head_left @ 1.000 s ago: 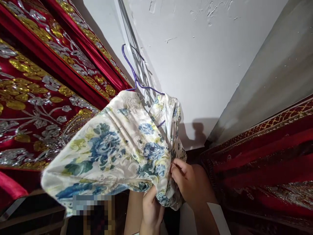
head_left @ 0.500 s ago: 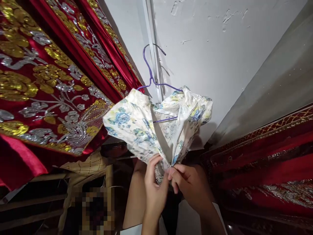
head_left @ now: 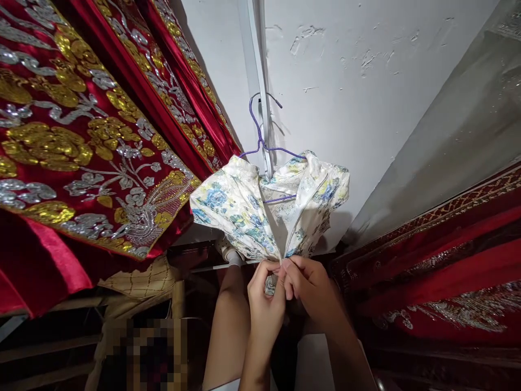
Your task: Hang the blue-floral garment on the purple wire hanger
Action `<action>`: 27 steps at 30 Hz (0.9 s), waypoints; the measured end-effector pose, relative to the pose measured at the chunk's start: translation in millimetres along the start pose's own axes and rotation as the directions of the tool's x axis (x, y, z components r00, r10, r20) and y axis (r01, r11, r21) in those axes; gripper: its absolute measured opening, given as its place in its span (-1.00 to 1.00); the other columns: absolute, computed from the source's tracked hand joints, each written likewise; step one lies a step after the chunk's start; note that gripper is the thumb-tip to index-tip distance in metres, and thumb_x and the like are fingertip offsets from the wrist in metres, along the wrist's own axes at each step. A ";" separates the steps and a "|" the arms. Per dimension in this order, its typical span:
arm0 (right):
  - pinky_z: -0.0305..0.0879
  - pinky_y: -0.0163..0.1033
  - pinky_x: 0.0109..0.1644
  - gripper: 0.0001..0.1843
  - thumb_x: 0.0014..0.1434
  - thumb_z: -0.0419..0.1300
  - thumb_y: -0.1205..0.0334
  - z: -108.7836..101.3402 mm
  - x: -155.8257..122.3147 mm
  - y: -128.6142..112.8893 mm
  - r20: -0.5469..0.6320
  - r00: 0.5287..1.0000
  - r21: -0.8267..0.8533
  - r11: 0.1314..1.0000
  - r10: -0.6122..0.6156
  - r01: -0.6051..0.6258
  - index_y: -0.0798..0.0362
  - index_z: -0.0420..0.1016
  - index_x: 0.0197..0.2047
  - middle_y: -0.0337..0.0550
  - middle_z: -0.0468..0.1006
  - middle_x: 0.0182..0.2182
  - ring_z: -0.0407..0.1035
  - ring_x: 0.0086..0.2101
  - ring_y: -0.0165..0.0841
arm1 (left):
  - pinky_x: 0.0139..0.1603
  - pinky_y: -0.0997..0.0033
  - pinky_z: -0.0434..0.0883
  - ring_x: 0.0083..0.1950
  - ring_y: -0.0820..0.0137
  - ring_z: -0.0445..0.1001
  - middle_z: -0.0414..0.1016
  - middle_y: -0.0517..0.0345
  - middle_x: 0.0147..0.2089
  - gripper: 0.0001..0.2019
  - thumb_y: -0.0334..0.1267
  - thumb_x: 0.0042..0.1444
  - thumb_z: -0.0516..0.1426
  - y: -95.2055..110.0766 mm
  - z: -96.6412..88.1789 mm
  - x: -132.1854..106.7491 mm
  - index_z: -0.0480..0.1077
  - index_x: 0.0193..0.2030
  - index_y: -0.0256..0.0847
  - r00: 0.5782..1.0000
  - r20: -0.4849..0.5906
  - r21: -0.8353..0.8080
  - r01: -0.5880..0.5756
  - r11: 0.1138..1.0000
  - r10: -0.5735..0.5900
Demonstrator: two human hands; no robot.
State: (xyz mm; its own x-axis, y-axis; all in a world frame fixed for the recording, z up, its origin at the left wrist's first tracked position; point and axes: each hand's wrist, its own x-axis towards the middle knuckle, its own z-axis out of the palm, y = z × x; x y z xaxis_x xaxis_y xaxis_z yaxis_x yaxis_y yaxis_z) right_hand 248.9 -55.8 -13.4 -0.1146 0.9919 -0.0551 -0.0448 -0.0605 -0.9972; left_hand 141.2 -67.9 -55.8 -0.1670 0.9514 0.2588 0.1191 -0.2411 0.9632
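Note:
A cream garment with blue flowers [head_left: 244, 209] hangs on a purple wire hanger [head_left: 260, 130], which is hooked over a white pipe [head_left: 256, 65] on the wall. My left hand [head_left: 264, 304] and my right hand [head_left: 313, 293] meet just below the garment's open front. Both pinch the two front edges of the fabric together at one spot, fingertips touching. The lower part of the garment is hidden behind my hands.
Red fabrics with gold and silver embroidery [head_left: 81, 141] hang close on the left. More red embroidered cloth [head_left: 439, 260] fills the right. A grey panel [head_left: 456, 125] leans at the right of the white wall. A tan quilted item [head_left: 138, 279] lies lower left.
The garment swung from spread out at the left to hanging compact under the hanger. My hands rose and closed together on its front edges.

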 end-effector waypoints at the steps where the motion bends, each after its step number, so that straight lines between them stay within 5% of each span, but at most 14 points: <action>1: 0.10 -0.33 -0.46 -0.53 0.29 0.12 -0.05 0.4 0.3 0.8 -0.011 1.000 0.009 1.000 -0.001 0.001 0.01 0.23 -0.57 -0.34 0.31 -0.72 0.15 -0.63 -0.49 | -0.22 0.47 0.34 -0.28 0.39 0.41 0.43 0.18 -0.37 -0.78 -0.17 0.31 0.16 -1.3 -0.3 -0.5 0.40 -0.34 -0.20 1.000 0.013 -0.002 0.011 1.000 -0.011; 8: 0.16 -0.32 -0.46 -0.58 0.31 0.13 -0.08 -1.9 14.8 -16.1 -0.010 1.000 0.043 0.999 -0.025 0.026 0.07 0.46 -0.42 -0.34 0.33 -0.71 0.22 -0.62 -0.45 | -0.21 0.47 0.31 -0.29 0.38 0.39 0.43 0.19 -0.37 -0.78 -0.19 0.30 0.17 -5.6 -7.3 -0.8 0.38 -0.37 -0.19 0.995 0.102 0.021 0.006 1.000 -0.008; 19: 0.13 -0.35 -0.54 -0.53 0.36 0.08 -0.13 -3.5 37.5 -37.2 0.053 0.985 0.075 0.984 -0.163 0.159 0.08 0.49 -0.35 -0.35 0.36 -0.70 0.19 -0.67 -0.49 | -0.24 0.45 0.28 -0.29 0.36 0.37 0.42 0.19 -0.37 -0.81 -0.18 0.27 0.21 -8.8 -9.1 -1.7 0.42 -0.33 -0.20 0.997 0.071 0.082 -0.021 0.996 0.015; 27: 0.04 -0.34 -0.56 -0.58 0.27 0.18 -0.03 -11.4 62.3 -78.9 -0.093 0.954 -0.044 0.958 -0.286 0.283 0.09 0.53 -0.48 -0.32 0.33 -0.75 0.12 -0.69 -0.50 | -0.14 0.43 0.30 -0.23 0.36 0.39 0.44 0.16 -0.33 -0.78 -0.22 0.32 0.16 -1.5 0.4 -3.7 0.36 -0.36 -0.20 0.988 0.155 0.015 -0.008 1.000 0.005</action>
State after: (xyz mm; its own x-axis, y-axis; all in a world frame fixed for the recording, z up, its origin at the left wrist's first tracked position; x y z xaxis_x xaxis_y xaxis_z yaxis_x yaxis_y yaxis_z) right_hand 256.6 12.0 61.2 -0.0046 0.9736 0.2284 -0.0319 0.2281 -0.9731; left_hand 142.0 -71.0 -58.3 -0.0126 0.9683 0.2494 0.1354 -0.2455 0.9599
